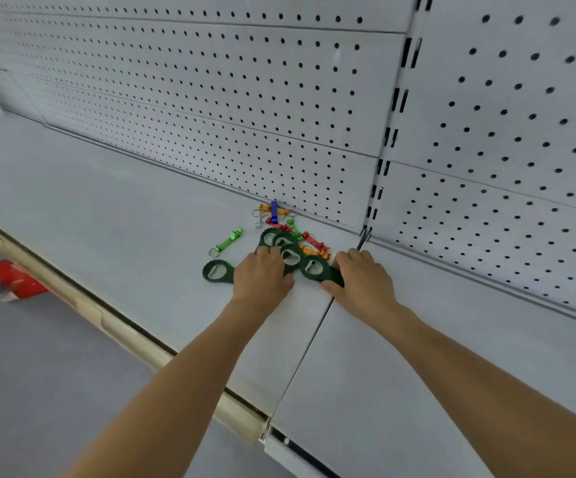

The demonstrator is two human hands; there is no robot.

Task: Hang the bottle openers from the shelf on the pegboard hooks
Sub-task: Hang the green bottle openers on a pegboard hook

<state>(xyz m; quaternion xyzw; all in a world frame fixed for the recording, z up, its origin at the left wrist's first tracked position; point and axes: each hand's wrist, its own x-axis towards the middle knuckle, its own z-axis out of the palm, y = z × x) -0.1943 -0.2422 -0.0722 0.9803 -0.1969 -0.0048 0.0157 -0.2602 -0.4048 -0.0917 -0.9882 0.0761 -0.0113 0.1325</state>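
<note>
Far left, past the shelf (114, 208) edge: a red item (14, 279) on the floor, blurred, can't ID. On the shelf, left of our hands: light green keychain opener (227, 240) lying alone, key ring toward us. Just below it, a dark green flat opener (218, 271), its right end running under our left hand (262, 274). Left hand is palm-down on the pile, fingers curled over the dark green openers; whether it actually grips one, can't tell. Behind the hands, against the pegboard (210, 98) base: small keychain openers in a heap, orange (265, 208), blue (274, 209), red (314, 240). Between the hands: overlapping dark green openers (290, 251). Right hand (362, 277) pinches the rightmost dark green opener (317, 269), thumb at its near end, fingers over its far side. All openers are on the shelf; none on the pegboard.
</note>
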